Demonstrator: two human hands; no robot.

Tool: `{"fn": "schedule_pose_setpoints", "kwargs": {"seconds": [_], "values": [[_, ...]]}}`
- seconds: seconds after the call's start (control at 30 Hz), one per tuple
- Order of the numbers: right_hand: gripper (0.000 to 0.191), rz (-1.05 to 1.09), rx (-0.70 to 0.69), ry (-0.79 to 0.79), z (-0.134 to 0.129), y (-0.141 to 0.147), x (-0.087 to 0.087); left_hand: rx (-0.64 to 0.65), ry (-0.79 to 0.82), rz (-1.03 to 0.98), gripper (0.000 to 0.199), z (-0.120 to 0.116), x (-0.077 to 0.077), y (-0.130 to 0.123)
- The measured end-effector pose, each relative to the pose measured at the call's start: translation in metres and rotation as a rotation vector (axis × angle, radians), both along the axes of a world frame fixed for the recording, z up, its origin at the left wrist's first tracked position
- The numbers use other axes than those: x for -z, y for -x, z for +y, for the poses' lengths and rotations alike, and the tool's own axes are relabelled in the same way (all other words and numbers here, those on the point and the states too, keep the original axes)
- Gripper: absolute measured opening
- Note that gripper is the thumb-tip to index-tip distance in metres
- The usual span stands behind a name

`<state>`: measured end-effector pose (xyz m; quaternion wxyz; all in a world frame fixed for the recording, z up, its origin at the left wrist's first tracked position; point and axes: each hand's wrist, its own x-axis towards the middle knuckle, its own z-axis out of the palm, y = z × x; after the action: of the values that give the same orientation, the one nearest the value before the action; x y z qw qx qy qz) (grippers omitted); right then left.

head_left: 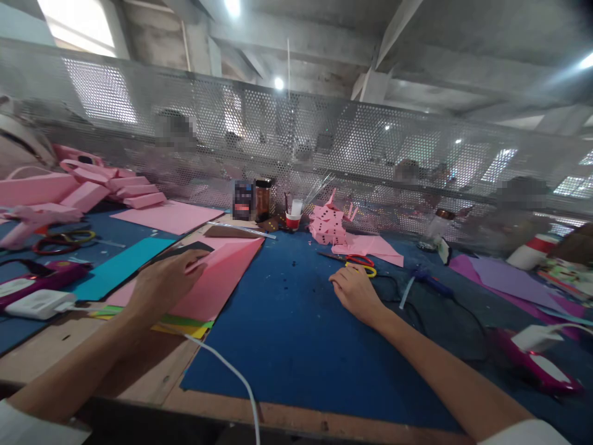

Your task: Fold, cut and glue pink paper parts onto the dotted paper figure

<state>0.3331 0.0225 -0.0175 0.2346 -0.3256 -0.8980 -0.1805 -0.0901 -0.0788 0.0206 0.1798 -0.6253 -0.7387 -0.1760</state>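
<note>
My left hand [165, 284] has its thumb and fingers closed on the edge of a pink foam or paper sheet [231, 262], which is bent up a little there. More coloured sheets, green and yellow [201, 327], lie beneath it. On the blue mat [287, 334], my right hand [356, 293] rests with its fingers curled together and nothing visible in them. Just behind its knuckles lie scissors [364, 266] with red and yellow handles; whether the hand touches them is unclear. Farther back stands a pink dotted paper piece [328, 222] beside pink scraps [377, 247].
A red-and-white cup [293, 220], a brown jar [263, 201] and a glass jar [435, 232] stand along the perforated screen [296, 136]. A blue glue gun [430, 281] and a magenta power strip [532, 364] lie right. A white cable [231, 364] crosses the front edge. Pink pieces pile up left.
</note>
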Motion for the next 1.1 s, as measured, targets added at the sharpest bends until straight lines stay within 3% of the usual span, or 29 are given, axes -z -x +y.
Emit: {"fn": "schedule_pose_setpoints", "kwargs": {"seconds": [0.33, 0.43, 0.57, 0.67, 0.77, 0.93, 1.0, 1.1], "values": [[0.015, 0.013, -0.002, 0.002, -0.001, 0.000, -0.001, -0.032, 0.015, 0.087, 0.045, -0.012, -0.044, -0.006], [0.015, 0.025, -0.008, 0.014, -0.002, 0.000, 0.000, -0.056, -0.070, 0.130, 0.044, -0.023, -0.047, -0.006], [0.016, 0.062, -0.024, 0.041, -0.003, 0.000, -0.003, -0.062, -0.310, 0.138, 0.040, -0.040, -0.048, -0.013], [0.017, 0.135, -0.031, 0.079, -0.003, 0.001, -0.007, 0.051, -0.519, 0.076, 0.030, -0.048, -0.050, -0.028], [0.017, 0.255, -0.043, 0.163, -0.006, 0.004, -0.015, 0.229, -0.609, 0.047, 0.029, -0.049, -0.053, -0.048], [0.031, 0.387, -0.186, 0.483, -0.027, 0.012, -0.036, 0.646, -0.615, 0.180, 0.043, -0.034, -0.052, -0.093], [0.044, 0.613, -0.394, 0.954, -0.040, 0.015, -0.044, 0.741, -0.592, 0.252, 0.043, -0.026, -0.049, -0.112], [0.057, 0.850, -0.572, 1.284, -0.054, 0.018, -0.051, 0.896, -0.529, 0.314, 0.038, -0.018, -0.041, -0.135]]}}
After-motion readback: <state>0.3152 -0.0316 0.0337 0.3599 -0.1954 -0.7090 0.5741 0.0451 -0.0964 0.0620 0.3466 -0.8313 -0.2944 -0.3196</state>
